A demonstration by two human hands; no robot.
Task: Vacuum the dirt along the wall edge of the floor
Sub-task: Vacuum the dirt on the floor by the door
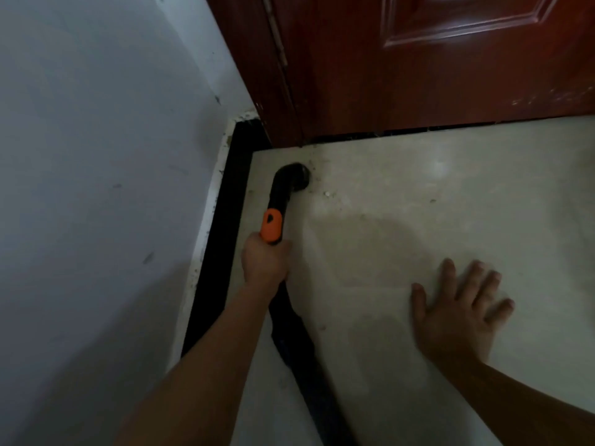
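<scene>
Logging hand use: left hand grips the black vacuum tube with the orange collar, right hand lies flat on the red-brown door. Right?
No: the head view shows the right hand flat on the pale tiled floor, not the red-brown door. The left hand does grip the black orange-collared vacuum tube.

Dim, soft-focus wide-angle view with faint glare on floor.

A pale, scuffed wall fills the left side, edged at its foot by a black skirting strip. In the corner it meets a glossy reddish-brown panelled door. The floor is light polished tile showing a soft glare; the light is dim.
</scene>
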